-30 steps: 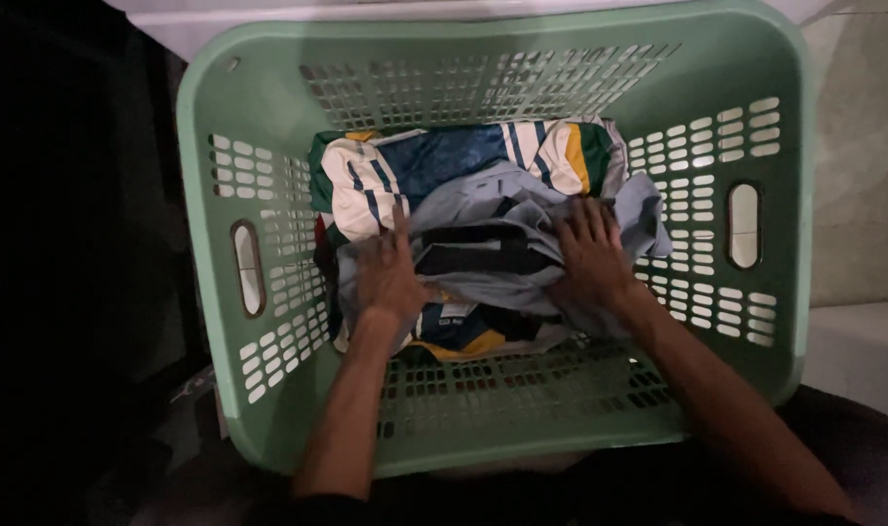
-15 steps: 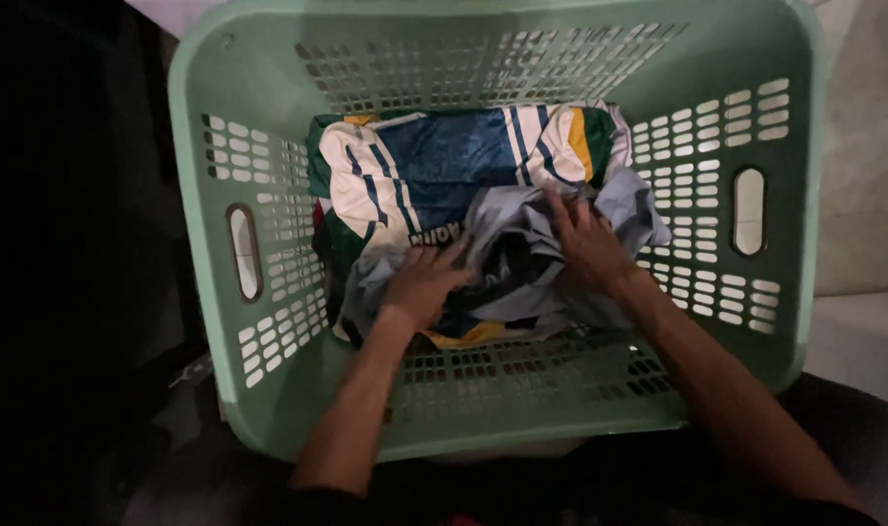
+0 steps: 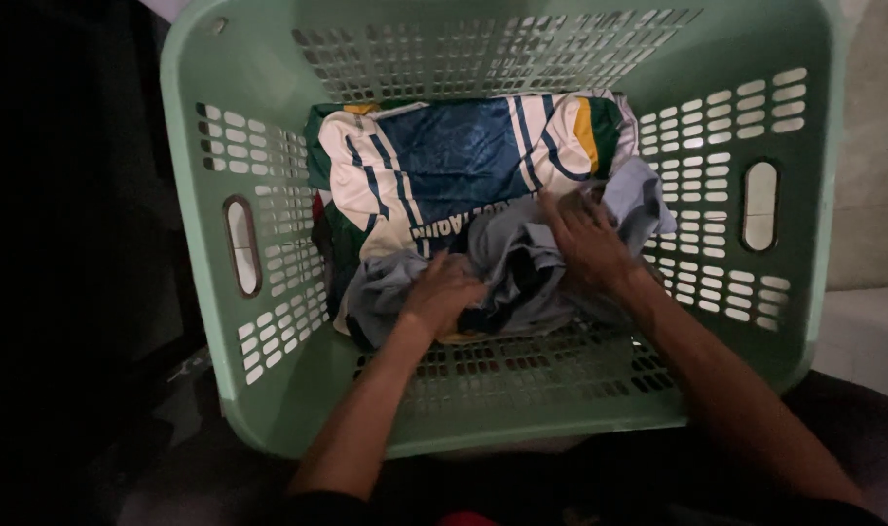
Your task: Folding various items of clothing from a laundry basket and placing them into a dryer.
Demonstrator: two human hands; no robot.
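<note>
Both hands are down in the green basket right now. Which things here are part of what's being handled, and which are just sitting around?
In hand:
left hand, gripping the grey garment
right hand, pressing on the same garment
green laundry basket that holds it

Just lying there:
blue, white and green jersey, spread under the grey garment
pale floor outside the basket
</note>
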